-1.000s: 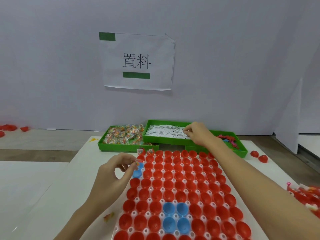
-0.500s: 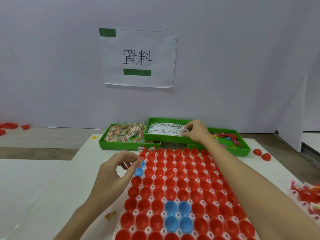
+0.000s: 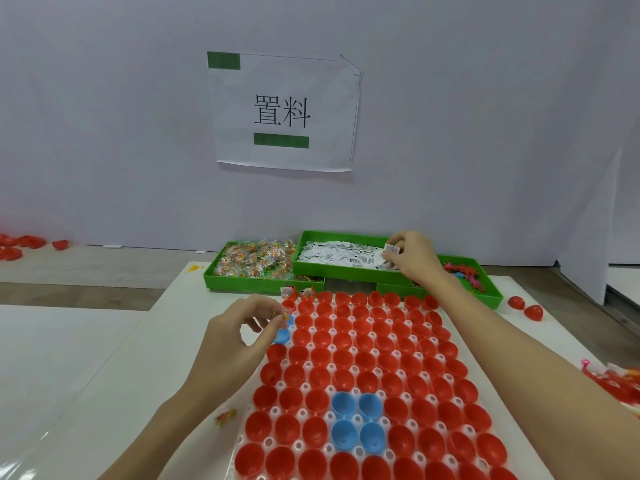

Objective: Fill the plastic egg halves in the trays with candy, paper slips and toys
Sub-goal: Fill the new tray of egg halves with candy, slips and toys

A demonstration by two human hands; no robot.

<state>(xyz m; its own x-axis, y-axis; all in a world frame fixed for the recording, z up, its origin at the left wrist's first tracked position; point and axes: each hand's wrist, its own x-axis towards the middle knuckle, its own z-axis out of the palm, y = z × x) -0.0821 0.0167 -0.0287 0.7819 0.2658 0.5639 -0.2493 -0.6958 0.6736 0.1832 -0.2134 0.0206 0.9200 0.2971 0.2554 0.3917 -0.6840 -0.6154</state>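
While the left hand [image 3: 239,336] pinches a small candy packet [image 3: 282,315] between thumb and fingertips above the blue egg half [image 3: 282,336] at the left edge of the egg tray [image 3: 301,415], the right hand [image 3: 412,256] reaches over the middle green bin [image 3: 343,235] and pinches a paper slip [image 3: 390,250] lifted just clear of the pile of paper slips [image 3: 341,256]. Both hands have their fingers curled on these items. The tray lies on the white desk [image 3: 104,358] and carries rows of red egg halves [image 3: 363,344] with a block of four blue ones [image 3: 356,419] near the front; only two halves at the far left corner [image 3: 294,292] appear to hold packets, so the filling is judged to be at an early stage. Bagged candy [image 3: 256,259] fills the left green bin, and the small plastic toys [image 3: 462,273] sit in the right green bin, partly hidden by the right forearm.

To do the step well, the candy should be let go low over the blue cup so that it settles inside and does not bounce out, and the right hand should separate a single slip before carrying it to the same cup; working along the rows avoids missed cups. A stray candy [image 3: 225,417] lies on the desk beside the tray.

The sheet on the wall [image 3: 282,112] reads "置料" between two green bars. The print on the slips is too small to read
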